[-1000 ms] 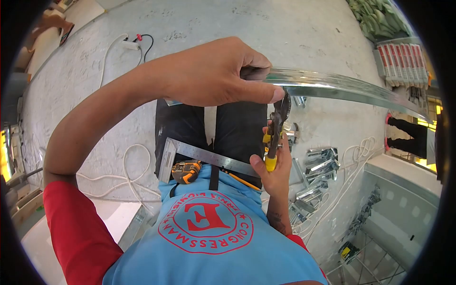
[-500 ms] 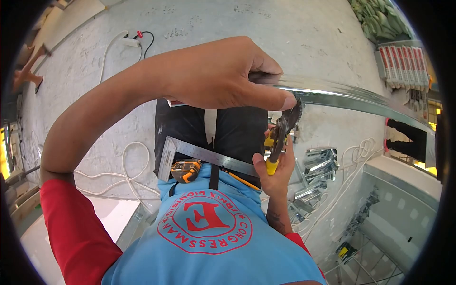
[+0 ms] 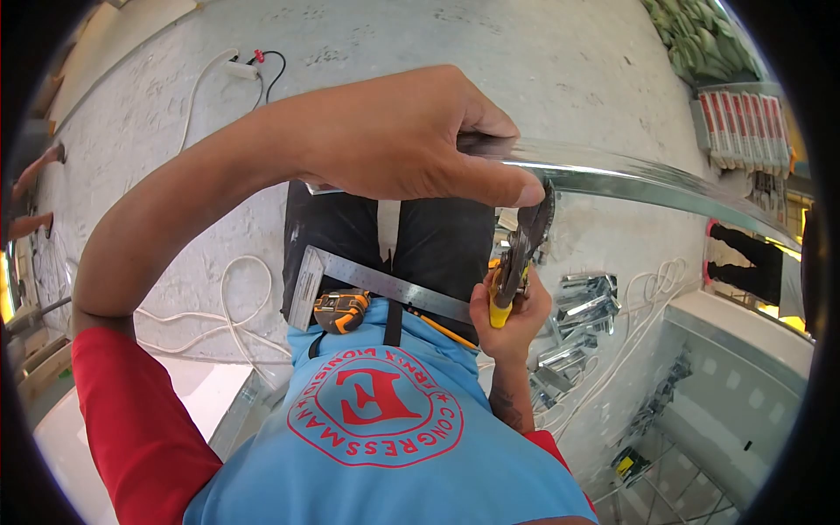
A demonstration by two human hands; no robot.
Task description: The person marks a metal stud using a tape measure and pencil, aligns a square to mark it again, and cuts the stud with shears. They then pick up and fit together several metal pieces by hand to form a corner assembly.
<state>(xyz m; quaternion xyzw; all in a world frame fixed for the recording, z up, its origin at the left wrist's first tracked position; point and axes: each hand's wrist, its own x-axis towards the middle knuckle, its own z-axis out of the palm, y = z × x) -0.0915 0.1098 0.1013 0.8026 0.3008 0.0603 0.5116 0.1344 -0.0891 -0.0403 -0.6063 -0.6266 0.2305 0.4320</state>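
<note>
My left hand [image 3: 398, 131] grips a long shiny metal channel [image 3: 647, 184] that runs off to the right at chest height. My right hand [image 3: 507, 319] squeezes the yellow handles of a pair of tin snips [image 3: 521, 254], held upright below the channel. The snips' jaws meet the channel's lower edge just beside my left thumb. A steel square [image 3: 385, 284] and an orange tape measure [image 3: 341, 311] hang at my waist.
Several cut metal pieces [image 3: 582, 319] lie on the concrete floor to the right, with white cable [image 3: 232, 319] looped on both sides. Boxes of red-and-white tubes [image 3: 744, 122] sit far right. Another person's legs [image 3: 752, 249] stand at the right edge.
My right hand has squeezed the snips' handles together and the jaws have closed further into the channel. A person's feet at the far left have moved down the frame.
</note>
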